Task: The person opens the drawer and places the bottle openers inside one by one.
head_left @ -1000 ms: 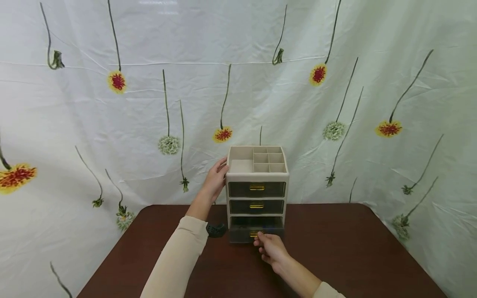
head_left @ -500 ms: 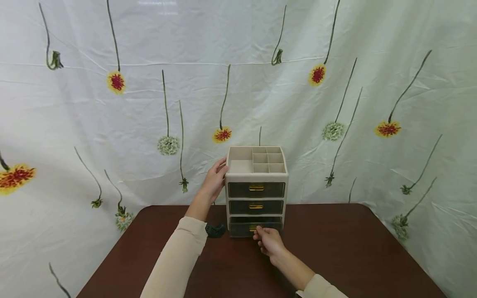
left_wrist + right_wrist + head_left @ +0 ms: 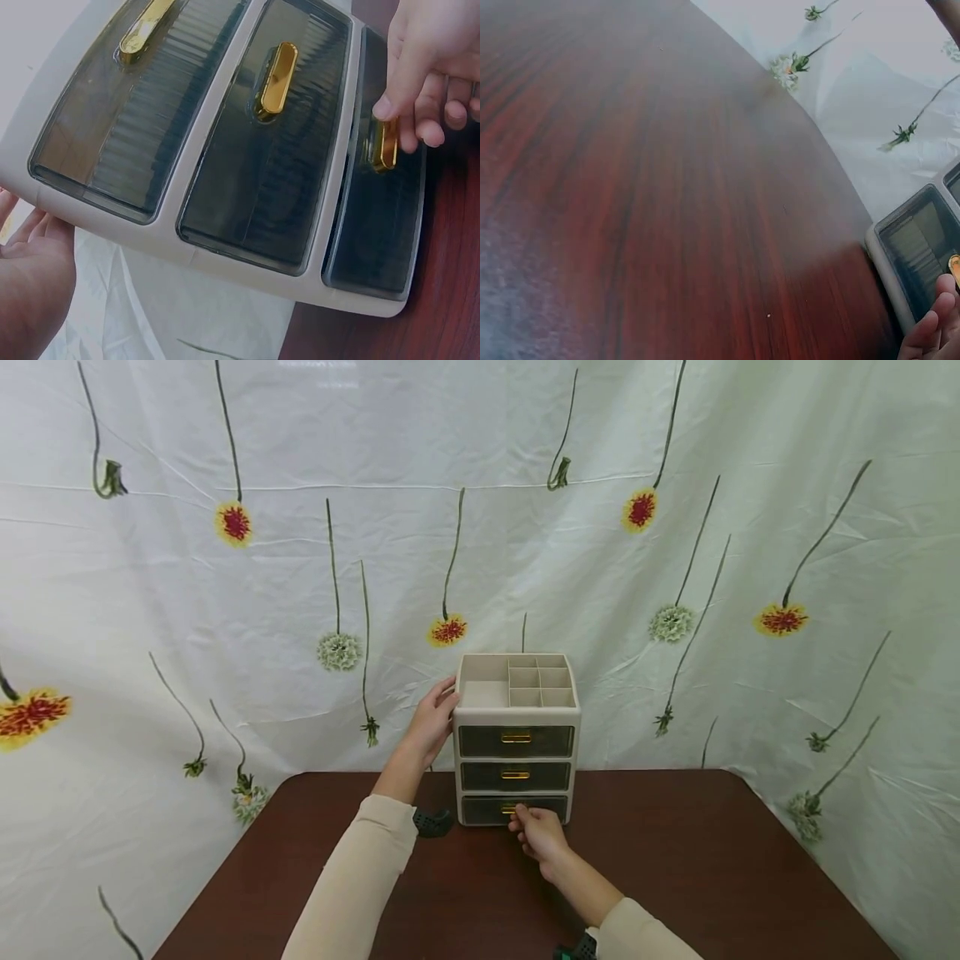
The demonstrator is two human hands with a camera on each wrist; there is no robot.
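Observation:
A cream desktop organizer with a divided open top and three smoky see-through drawers stands on the table. Each drawer carries a gold handle. Against the organizer's upper left side rests my left hand, its fingers fairly straight along the wall; in the left wrist view these fingers are partly hidden behind the side. My right hand pinches the gold drawer handle of the bottom drawer between thumb and fingers. That drawer sits about level with the organizer's front.
The dark red-brown wooden table has rounded far corners. Behind it hangs a white cloth printed with flowers, close to the organizer's back. Dark bands are on both wrists.
The bottom drawer has slid inward from partly pulled out to about level with the front. My right hand moved forward with its handle. The left hand stayed at the organizer's side.

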